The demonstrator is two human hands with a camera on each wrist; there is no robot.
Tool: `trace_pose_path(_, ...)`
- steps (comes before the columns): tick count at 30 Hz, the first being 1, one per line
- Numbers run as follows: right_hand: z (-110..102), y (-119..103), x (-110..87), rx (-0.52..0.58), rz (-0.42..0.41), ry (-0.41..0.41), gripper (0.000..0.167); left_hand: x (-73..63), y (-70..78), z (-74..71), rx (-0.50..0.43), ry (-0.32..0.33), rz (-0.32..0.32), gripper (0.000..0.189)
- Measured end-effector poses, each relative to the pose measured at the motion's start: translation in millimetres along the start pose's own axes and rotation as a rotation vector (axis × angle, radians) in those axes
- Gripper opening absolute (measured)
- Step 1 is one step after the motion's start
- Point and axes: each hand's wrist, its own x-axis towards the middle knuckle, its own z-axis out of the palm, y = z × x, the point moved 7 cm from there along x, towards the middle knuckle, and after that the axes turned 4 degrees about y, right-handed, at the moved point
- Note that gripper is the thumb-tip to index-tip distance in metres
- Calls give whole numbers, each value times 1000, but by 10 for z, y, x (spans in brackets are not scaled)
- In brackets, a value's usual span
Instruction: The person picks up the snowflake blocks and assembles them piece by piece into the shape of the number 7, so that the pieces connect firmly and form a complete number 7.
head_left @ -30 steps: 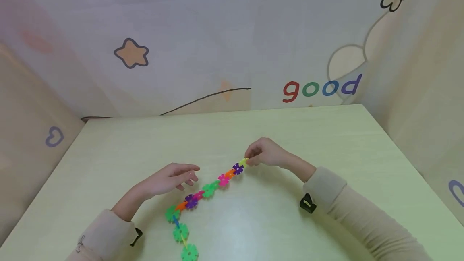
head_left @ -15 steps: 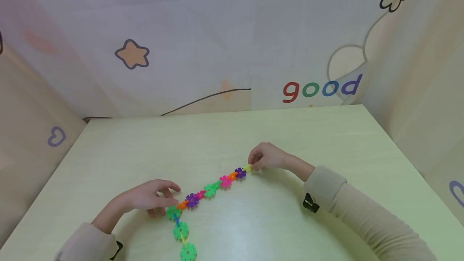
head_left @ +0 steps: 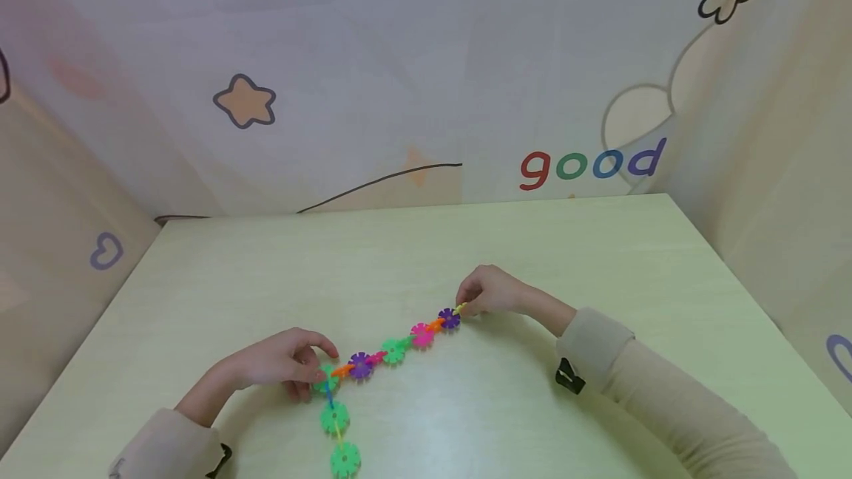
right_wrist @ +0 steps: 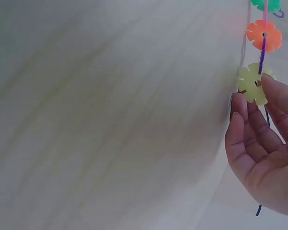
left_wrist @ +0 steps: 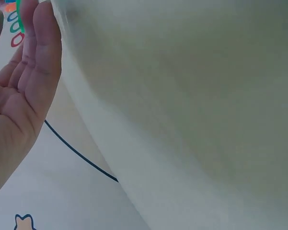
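A chain of slotted plastic snowflake discs (head_left: 393,351) in green, purple, pink, orange, blue and yellow bends at a green disc (head_left: 326,379) in the head view. My left hand (head_left: 282,361) pinches that green disc between thumb and fingers. A sliver of green shows at its fingertips in the left wrist view, mostly hidden by them. At the chain's far right end my right hand (head_left: 492,290) pinches a yellow disc (right_wrist: 250,82), its thumb on the disc's face in the right wrist view. An orange disc (right_wrist: 264,36) follows beyond a purple one seen edge-on.
The chain's lower part runs toward me through a green disc (head_left: 345,460) near the frame's bottom edge. All lies over a pale wooden table (head_left: 566,250). A printed curtain (head_left: 373,80) stands behind the table and along both sides.
My left hand has come down and left from above the chain's middle and taken hold of the green disc at the bend. The bend has shifted slightly up and right; my right hand moved slightly down.
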Motion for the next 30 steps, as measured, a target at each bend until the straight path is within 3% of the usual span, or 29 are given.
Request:
trace_pose_path(5, -66, 37, -119, -74, -26, 30, 2, 138, 64, -81, 13, 38, 44, 30)
trace_pose_path(13, -146, 148, -365, -115, -24, 32, 5, 487, 159, -193, 28, 132, 77, 26)
trace_pose_path(20, -160, 263, -598, -24, 44, -14, 8, 810, 203, -253, -54, 161, 37, 29)
trace_pose_path(30, -47, 196, -912, 63, 58, -65, 15, 1242, 423, -287, 7, 205, 43, 38)
